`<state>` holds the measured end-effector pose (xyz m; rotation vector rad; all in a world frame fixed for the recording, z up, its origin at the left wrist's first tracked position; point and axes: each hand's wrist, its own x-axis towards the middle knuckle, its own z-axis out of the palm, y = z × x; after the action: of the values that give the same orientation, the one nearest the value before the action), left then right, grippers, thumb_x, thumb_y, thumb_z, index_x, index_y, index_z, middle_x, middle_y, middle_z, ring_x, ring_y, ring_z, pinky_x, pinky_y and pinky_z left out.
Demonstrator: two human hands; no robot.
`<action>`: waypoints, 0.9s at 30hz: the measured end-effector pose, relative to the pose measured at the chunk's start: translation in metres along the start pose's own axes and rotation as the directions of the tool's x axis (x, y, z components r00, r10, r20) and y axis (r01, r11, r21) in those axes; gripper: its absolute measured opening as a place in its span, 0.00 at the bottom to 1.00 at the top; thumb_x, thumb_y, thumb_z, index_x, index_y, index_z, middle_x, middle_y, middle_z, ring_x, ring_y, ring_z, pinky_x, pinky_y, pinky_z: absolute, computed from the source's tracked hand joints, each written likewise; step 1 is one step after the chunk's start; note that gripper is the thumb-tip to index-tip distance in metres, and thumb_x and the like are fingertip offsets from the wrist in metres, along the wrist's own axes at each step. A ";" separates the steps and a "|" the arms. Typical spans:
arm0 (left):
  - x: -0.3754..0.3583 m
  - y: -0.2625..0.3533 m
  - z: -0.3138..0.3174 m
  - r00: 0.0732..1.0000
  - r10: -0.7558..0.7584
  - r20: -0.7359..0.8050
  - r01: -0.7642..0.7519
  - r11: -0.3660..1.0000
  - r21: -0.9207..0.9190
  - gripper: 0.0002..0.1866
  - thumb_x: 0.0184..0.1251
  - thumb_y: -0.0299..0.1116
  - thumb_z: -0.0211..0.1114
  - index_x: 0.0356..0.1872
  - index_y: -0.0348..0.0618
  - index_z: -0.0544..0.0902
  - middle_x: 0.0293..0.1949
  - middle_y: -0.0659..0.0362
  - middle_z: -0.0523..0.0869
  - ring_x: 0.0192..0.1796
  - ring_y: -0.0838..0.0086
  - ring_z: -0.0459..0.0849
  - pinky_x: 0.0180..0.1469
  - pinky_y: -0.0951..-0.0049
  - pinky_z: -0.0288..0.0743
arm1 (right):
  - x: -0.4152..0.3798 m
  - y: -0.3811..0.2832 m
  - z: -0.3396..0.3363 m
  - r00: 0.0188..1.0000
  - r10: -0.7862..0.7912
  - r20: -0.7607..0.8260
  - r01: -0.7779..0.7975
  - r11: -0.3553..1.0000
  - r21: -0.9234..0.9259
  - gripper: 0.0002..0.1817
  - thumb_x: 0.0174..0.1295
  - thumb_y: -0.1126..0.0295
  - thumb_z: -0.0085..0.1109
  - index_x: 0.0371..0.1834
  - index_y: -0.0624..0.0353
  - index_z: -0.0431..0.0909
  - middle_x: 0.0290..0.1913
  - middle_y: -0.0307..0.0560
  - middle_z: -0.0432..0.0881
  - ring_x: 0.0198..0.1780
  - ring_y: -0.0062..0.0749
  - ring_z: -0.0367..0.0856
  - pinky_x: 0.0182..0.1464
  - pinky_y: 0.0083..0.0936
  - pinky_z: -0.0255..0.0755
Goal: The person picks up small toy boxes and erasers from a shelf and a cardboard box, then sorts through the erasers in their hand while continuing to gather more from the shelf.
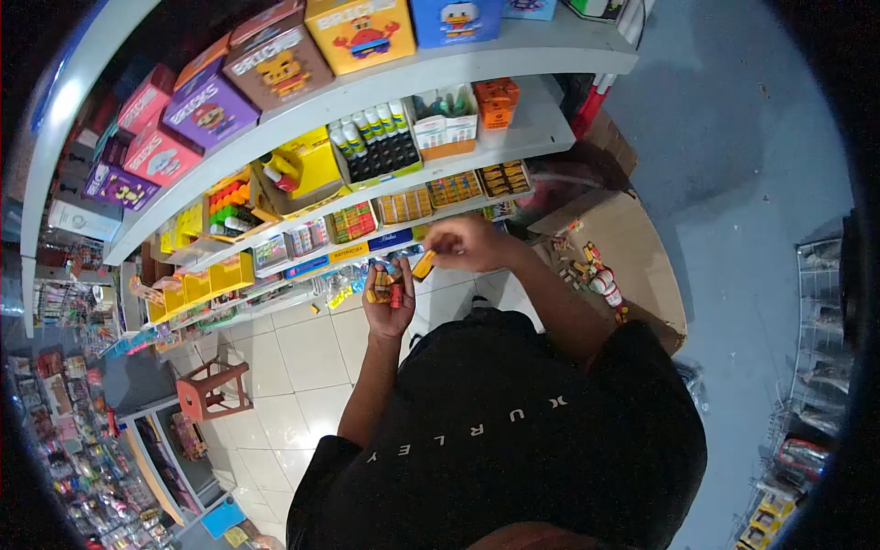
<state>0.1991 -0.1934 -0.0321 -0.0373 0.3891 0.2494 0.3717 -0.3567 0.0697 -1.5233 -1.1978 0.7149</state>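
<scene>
Mid-frame, the left hand (pixel 390 310), fingers curled, cradles small coloured pieces (pixel 383 288); the right hand (pixel 463 243) pinches a yellow piece (pixel 423 265).

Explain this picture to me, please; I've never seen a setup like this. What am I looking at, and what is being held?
There is no machine here: a person works with two bare hands. The single picture comes from a camera worn on their head, looking forward and down past their black shirt.

The left hand is cupped around small yellow and red items. The right hand holds a yellow piece in its fingers, close by.

In front, shelves carry boxes marked BRICKS and, lower down, trays of small goods. To the right, an open cardboard box contains more small, colourful items, too small to identify.
</scene>
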 end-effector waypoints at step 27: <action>-0.039 -0.046 0.023 0.947 0.281 -0.154 -0.303 0.941 -0.147 0.16 0.75 0.39 0.55 0.34 0.38 0.83 0.42 0.45 0.84 0.46 0.65 0.83 0.65 0.66 0.77 | -0.018 0.462 -0.132 0.599 0.653 -0.464 -0.370 0.740 0.562 0.24 0.67 0.55 0.47 0.63 0.52 0.65 0.58 0.55 0.70 0.56 0.55 0.71 0.54 0.49 0.69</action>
<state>0.1845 -0.2446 0.0037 -0.1647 0.5044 0.5770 0.6331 -0.4099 -0.3297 -1.5627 -0.0258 0.6778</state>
